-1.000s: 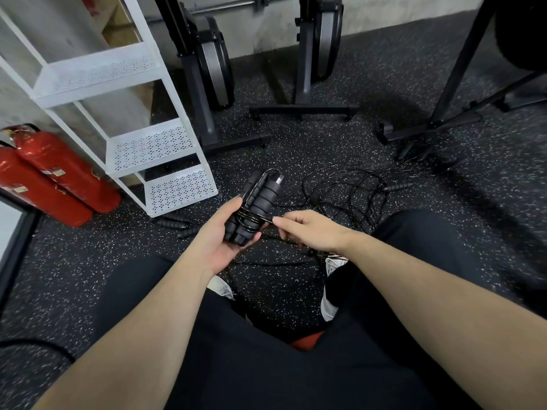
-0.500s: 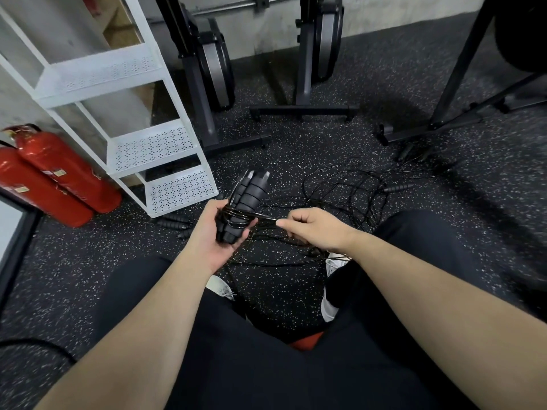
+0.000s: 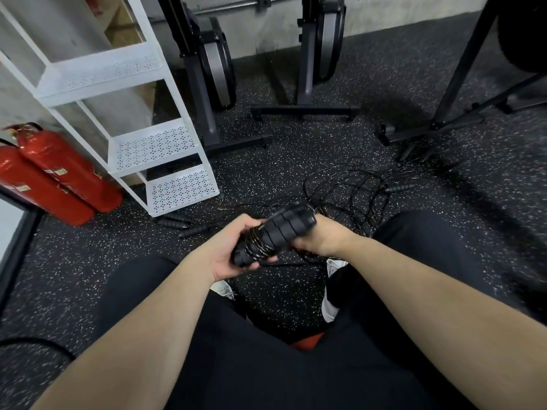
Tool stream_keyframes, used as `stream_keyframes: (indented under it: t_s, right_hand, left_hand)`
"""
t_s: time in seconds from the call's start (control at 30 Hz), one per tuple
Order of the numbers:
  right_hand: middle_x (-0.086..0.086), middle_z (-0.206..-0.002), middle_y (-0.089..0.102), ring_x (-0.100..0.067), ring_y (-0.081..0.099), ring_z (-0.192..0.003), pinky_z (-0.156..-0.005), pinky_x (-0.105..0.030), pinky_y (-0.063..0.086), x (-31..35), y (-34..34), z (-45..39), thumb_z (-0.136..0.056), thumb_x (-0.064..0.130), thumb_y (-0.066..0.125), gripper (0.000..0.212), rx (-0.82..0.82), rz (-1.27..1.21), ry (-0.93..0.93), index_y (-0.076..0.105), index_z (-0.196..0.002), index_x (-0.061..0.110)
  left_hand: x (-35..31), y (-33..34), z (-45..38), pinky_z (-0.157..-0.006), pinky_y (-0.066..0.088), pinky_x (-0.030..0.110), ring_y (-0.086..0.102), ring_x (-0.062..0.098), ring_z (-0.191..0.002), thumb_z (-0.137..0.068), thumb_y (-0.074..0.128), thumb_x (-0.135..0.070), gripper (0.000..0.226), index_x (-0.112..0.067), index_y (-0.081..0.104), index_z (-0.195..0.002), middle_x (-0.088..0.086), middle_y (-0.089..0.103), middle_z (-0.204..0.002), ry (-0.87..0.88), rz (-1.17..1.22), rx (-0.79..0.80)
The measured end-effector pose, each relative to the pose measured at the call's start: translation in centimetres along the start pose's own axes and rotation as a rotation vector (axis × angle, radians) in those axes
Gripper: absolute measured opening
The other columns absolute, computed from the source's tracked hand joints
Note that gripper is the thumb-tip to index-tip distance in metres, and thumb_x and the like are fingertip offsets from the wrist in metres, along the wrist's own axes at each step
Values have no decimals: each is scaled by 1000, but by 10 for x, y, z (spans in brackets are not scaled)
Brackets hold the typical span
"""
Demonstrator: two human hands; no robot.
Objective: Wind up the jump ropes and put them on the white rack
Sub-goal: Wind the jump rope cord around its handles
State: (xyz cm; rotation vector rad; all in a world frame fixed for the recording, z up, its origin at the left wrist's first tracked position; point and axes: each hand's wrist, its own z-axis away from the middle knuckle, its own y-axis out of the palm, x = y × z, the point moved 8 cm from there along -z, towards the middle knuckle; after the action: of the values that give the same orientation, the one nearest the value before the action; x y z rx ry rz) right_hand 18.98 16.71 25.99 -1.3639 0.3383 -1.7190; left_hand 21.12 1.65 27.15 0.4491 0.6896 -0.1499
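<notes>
Because the cord is being wound round them, the paired black handles (image 3: 273, 232) are held between the knees, above the floor: their lower end is clasped in the left hand (image 3: 229, 250), while the upper end is grasped by the right hand (image 3: 318, 236), seemingly to turn the bundle. Unwound ropes (image 3: 352, 187) are left tangled on the speckled floor (image 3: 296, 161), spare handles (image 3: 183, 224) lie beside the white rack (image 3: 154, 145), and nothing is seen barring its perforated shelves; two red extinguishers (image 3: 56, 176) are propped beside it.
</notes>
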Motion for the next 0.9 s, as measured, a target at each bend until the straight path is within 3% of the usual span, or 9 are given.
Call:
stream_keyframes:
  t_s: [0.13, 0.27, 0.33, 0.4, 0.47, 0.53, 0.73, 0.83, 0.9]
  right_hand:
    - [10, -74, 57, -21, 58, -81, -70, -28, 47, -1, -6, 2, -94, 19, 58, 31, -26, 158, -11, 49, -66, 29]
    - [15, -70, 52, -7, 49, -67, -56, -16, 32, 4, -20, 5, -92, 11, 59, 35, -89, 84, -61, 51, -66, 32]
    - [15, -84, 60, -4, 53, -72, -62, -8, 38, 4, -21, 5, -92, 3, 61, 23, -94, 15, -103, 67, -90, 26]
    - [2, -101, 64, -9, 54, -90, -79, -13, 44, 2, -20, 2, -91, -4, 62, 31, -85, 42, -136, 71, -116, 12]
    - [-4, -109, 67, -14, 55, -98, -92, -28, 46, 5, -24, 0, -85, -4, 68, 33, -131, 78, -214, 73, -114, 11]
    - [5, -104, 68, -20, 58, -97, -92, -39, 47, 10, -26, -1, -78, 5, 77, 31, -177, 147, -323, 74, -105, 20]
    - [20, -109, 57, -15, 45, -98, -90, -44, 43, 21, -34, 5, -86, 17, 73, 15, -267, 202, -377, 73, -97, 28]
    - [11, -119, 60, -13, 49, -107, -94, -34, 43, 30, -22, 5, -90, 20, 66, 13, -175, 262, -400, 65, -103, 22]
    - [4, -105, 63, -15, 54, -100, -96, -41, 48, 32, -18, 9, -95, 24, 59, 11, -133, 317, -406, 65, -101, 16]
  left_hand:
    - [7, 7, 0, -36, 47, 22, 74, 29, -67, -100, 41, -26, 31, -24, 60, -124, 13, 75, -95, -48, -119, 64]
    - [2, 5, 2, -37, 48, 22, 74, 31, -68, -101, 41, -26, 31, -23, 56, -128, 14, 75, -94, -37, -109, 65]
    - [3, 4, 3, -38, 48, 22, 74, 31, -69, -101, 41, -25, 29, -23, 59, -123, 14, 75, -94, -42, -139, 74]
    - [6, 4, 3, -39, 49, 23, 75, 31, -71, -101, 41, -25, 27, -25, 61, -119, 15, 75, -95, -65, -172, 88]
    - [9, 5, 2, -40, 49, 23, 75, 31, -71, -100, 41, -26, 25, -27, 60, -117, 15, 75, -95, -80, -180, 91]
    - [9, 5, 1, -40, 49, 23, 74, 31, -71, -100, 40, -25, 25, -27, 59, -116, 15, 75, -94, -82, -185, 102]
    - [8, 8, 1, -39, 50, 25, 74, 34, -71, -91, 47, -24, 19, -31, 58, -104, 11, 75, -93, -73, -149, 147]
    - [6, 9, 1, -40, 51, 26, 74, 36, -72, -77, 55, -26, 23, -30, 58, -100, 11, 75, -94, -50, -135, 179]
    - [7, 9, 0, -42, 52, 28, 74, 37, -74, -77, 59, -24, 23, -29, 57, -100, 12, 75, -96, -42, -148, 195]
